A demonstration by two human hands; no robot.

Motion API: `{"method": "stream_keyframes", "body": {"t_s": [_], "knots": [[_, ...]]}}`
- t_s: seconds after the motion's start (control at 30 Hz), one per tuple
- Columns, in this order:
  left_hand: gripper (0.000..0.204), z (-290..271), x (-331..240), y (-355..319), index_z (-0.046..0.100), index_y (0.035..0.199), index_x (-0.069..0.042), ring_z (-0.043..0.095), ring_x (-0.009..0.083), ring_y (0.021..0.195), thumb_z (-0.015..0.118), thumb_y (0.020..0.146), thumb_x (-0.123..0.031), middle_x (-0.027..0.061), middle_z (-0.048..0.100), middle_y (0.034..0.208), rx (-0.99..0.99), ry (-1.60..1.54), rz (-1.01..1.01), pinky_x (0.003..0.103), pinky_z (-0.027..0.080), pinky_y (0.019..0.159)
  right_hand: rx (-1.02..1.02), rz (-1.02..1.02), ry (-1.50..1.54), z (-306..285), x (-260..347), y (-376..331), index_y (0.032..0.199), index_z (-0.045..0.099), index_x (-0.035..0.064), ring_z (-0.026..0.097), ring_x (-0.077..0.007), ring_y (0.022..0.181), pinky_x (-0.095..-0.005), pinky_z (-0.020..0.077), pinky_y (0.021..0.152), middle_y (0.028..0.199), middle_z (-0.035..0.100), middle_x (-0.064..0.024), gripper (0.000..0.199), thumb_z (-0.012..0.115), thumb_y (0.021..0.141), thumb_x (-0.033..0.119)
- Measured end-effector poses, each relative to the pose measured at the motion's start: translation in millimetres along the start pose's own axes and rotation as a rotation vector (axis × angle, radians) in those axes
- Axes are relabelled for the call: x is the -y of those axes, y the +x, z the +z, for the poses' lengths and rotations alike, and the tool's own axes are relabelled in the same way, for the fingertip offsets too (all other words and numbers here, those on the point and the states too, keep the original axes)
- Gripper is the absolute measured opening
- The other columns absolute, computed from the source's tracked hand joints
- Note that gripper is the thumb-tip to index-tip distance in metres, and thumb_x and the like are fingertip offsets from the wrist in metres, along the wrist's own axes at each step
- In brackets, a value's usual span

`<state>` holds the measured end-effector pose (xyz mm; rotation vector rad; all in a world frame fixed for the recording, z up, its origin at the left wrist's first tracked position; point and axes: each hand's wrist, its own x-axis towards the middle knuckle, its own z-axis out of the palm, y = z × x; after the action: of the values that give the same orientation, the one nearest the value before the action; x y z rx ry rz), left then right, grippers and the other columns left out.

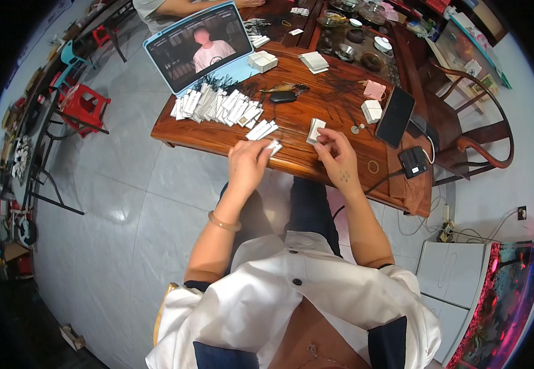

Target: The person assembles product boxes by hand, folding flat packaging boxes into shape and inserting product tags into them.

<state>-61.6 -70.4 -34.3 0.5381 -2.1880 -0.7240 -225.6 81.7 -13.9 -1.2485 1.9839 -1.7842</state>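
Over the front edge of the wooden table [298, 161], my left hand [247, 165] pinches a few small white tags [274, 147] between thumb and fingers. To its right, my right hand [339, 161] closes its fingertips on a short stack of white cards [316, 130] at the table's edge. Just beyond my left hand lie a few loose white tags [262, 130]. A larger heap of printed white tags [215, 106] with black strings spreads at the table's left side. What is printed on them is too small to make out.
A tablet [196, 46] stands behind the heap. Neat white card stacks [263, 61] sit farther back. Black key fob [283, 96], black strings [337, 92], phone [395, 117] and charger [412, 162] lie about. Another person's arm [196, 6] rests at the far side.
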Motion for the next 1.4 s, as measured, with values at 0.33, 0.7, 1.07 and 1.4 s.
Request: {"method": "stream_keyframes", "body": {"t_s": [0.33,0.7,1.07,1.4], "knots": [[0.02,5.8,12.8,30.9,0.07,0.097,-0.015,0.054,0.0244,0.094,0.072,0.077,-0.018,0.0026,0.062,0.098,-0.154,0.336,-0.004,0.037,0.039,0.082,-0.02,-0.077,-0.146,1.4,-6.3,-11.4,0.106,0.062,0.0037,0.053,-0.0101,0.067,-0.0221,0.0426,0.059,0.085,0.057,-0.0039,0.022,0.063,0.084,0.004],[0.031,6.3,20.9,55.6,0.07,0.098,-0.018,0.047,0.0263,0.114,0.075,0.071,-0.032,0.0049,0.058,0.119,-0.071,0.494,0.215,0.044,0.033,0.095,-0.105,-0.07,-0.09,-1.3,-11.2,-13.9,0.105,0.062,0.0024,0.053,-0.0102,0.072,-0.0221,0.043,0.063,0.088,0.057,-0.0046,0.02,0.061,0.085,0.002],[0.031,16.7,13.1,52.8,0.068,0.102,-0.018,0.046,0.0281,0.116,0.074,0.075,-0.03,0.0067,0.055,0.124,-0.199,0.455,0.22,0.043,0.033,0.096,-0.006,-0.05,-0.187,-16.5,-7.4,1.1,0.11,0.059,0.0029,0.055,-0.0188,0.095,-0.0292,0.0457,0.081,0.111,0.056,-0.009,0.031,0.067,0.08,0.005],[0.016,48.9,-15.4,46.8,0.066,0.092,-0.003,0.062,0.028,0.092,0.072,0.077,-0.008,0.0112,0.062,0.106,0.049,-0.166,0.309,0.035,0.05,0.078,0.037,-0.131,-0.488,-37.9,-10.4,29.8,0.115,0.057,0.0023,0.049,-0.0354,0.117,-0.0413,0.0383,0.1,0.121,0.054,-0.0177,0.048,0.074,0.074,0.02]]}}
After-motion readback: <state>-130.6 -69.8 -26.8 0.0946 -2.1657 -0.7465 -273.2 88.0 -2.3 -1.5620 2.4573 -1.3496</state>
